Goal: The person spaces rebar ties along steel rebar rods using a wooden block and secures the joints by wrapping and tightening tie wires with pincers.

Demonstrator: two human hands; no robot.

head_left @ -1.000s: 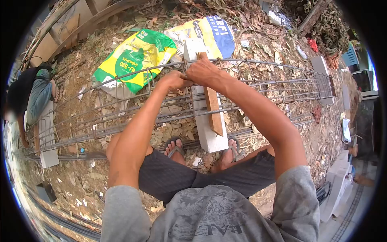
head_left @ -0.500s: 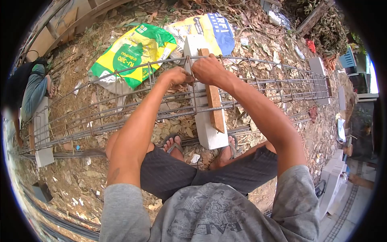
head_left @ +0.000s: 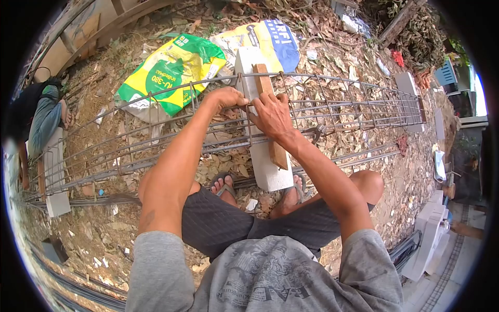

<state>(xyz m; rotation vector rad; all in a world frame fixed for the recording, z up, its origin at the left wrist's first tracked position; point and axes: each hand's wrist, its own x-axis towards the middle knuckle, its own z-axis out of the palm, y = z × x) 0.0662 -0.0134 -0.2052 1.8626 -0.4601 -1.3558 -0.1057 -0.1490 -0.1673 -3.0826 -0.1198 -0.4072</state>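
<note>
A long cage of steel bars [head_left: 332, 78] lies across the view over a white block [head_left: 274, 174]. On that block, under the cage's upper bars, rests a brown wooden strip [head_left: 264, 83]. My left hand [head_left: 228, 98] is closed at a bar just left of the strip, its fingertips pinched on something I cannot make out. Close beside it, my right hand [head_left: 273, 115] bends its fingers over the bars and the strip, and what lies under them is hidden. A pincer-like tool [head_left: 318, 131] shows at the cage just right of my right wrist.
Green-yellow [head_left: 174, 73] and blue-white [head_left: 283, 44] bags lie beyond the cage. A co-worker [head_left: 47, 119] crouches at the far left by another block [head_left: 57, 204]. A third block [head_left: 408, 86] supports the right end. Loose bars run near my feet.
My right hand has come down and toward me, from the cage's top bar to the bars below it. My left hand stays near the same spot. The pincer-like tool now shows.
</note>
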